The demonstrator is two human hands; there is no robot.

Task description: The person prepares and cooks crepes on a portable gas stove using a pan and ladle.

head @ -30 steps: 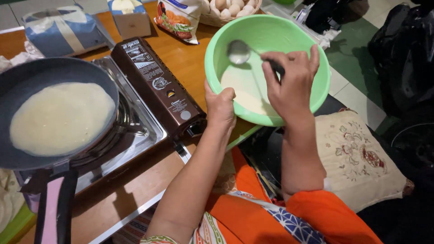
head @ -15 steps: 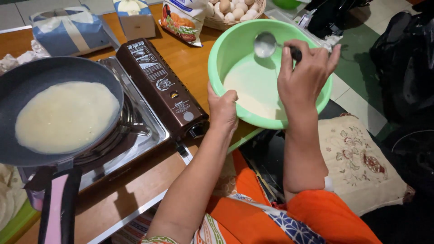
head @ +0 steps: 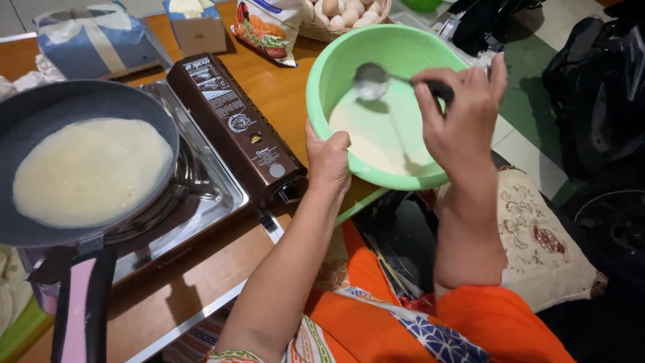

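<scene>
Glossy green plastic bowl (head: 336, 74), shiny metal ladle (head: 371, 81), matt dark pan (head: 40, 107), smooth wooden table (head: 275, 84), brushed-metal stove (head: 222, 195).

A wooden table (head: 282, 87) carries a portable gas stove (head: 222, 134) at centre. A blue tissue pack (head: 94, 40) lies at eleven o'clock, an egg basket (head: 342, 13) at one.

- At the far left edge of my table (head: 282, 87) lies a soft blue package (head: 91, 40) crossed by pale bands.
- Just right of it stands 1 small box (head: 196, 25), blue above, brown below.
- Further right along that edge leans a white bag (head: 269, 27) printed orange, red and green.
- My stove's brown side panel (head: 235, 128) carries white printed labels.
</scene>
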